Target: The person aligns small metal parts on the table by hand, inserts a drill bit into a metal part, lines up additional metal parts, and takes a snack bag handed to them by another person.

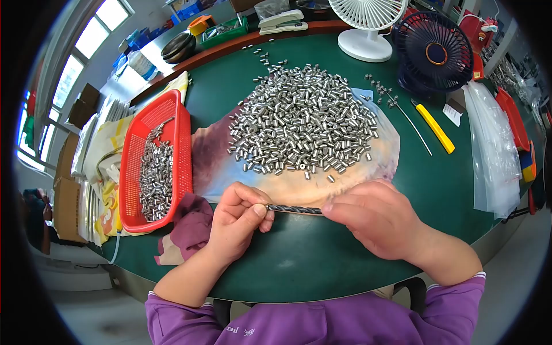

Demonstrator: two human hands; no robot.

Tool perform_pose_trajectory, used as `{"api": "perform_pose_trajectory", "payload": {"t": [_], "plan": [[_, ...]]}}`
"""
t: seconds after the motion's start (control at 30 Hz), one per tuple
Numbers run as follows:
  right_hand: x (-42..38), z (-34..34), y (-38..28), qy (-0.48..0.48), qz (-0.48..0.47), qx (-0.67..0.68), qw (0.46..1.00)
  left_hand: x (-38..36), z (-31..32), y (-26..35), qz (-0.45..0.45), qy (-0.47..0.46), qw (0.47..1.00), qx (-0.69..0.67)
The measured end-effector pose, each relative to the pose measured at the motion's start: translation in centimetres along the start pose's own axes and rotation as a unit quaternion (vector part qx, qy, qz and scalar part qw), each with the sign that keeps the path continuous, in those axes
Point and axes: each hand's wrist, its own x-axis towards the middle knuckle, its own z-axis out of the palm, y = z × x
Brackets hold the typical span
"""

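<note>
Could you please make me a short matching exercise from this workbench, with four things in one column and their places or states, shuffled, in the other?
Things:
1. Basket
2. Knife with yellow handle
3. White fan
4. Dark spiral rod

Places or states:
A. Standing near the table's far edge
B. Pinched in the left hand's fingertips
C. Holding small metal parts
D. Lying right of the big pile

Pairs: 1-C, 2-D, 3-A, 4-B

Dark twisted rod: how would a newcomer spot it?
On the green table, find the heap of silvery metal pieces. Nearer the person, the rod runs between the left hand and right hand. It is long, dark and spirally grooved; the heaped pieces are short and silvery.
</note>
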Motion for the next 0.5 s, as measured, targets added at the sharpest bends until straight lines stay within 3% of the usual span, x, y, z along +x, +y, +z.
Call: {"api": "perform_pose_trajectory", "payload": {"t": [0.1,0.2,0.23,0.27,0.3,0.37,0.5], "plan": [[0.2,-0.5,-0.5,0.001,-0.041,-0.054,0.998,-0.1,0.2,-0.2,-0.003,0.005,1.000,0.021],[0.0,-0.3,-1.0,-0.029,0.041,0.002,0.999,-0.1,0.3,-0.3,0.041,0.010,0.995,0.091],[0.1,-0.4,-1.2,-0.038,0.136,0.093,0.986,-0.2,0.4,-0.4,0.063,0.011,0.990,0.122],[0.2,-0.4,-1.4,-0.047,0.228,0.181,0.955,-0.3,0.4,-0.5,0.064,0.012,0.991,0.121],[0.3,-0.5,-1.4,-0.048,0.228,0.180,0.956,-0.3,0.4,-0.5,0.093,0.004,0.984,0.153],[0.5,-0.7,-1.3,-0.073,0.396,0.418,0.814,-0.2,0.4,-0.6,0.124,-0.005,0.975,0.183],[0.5,-0.8,-0.9,-0.033,0.380,0.466,0.798,0.1,-0.2,-0.7,0.064,-0.013,0.997,0.044]]}}
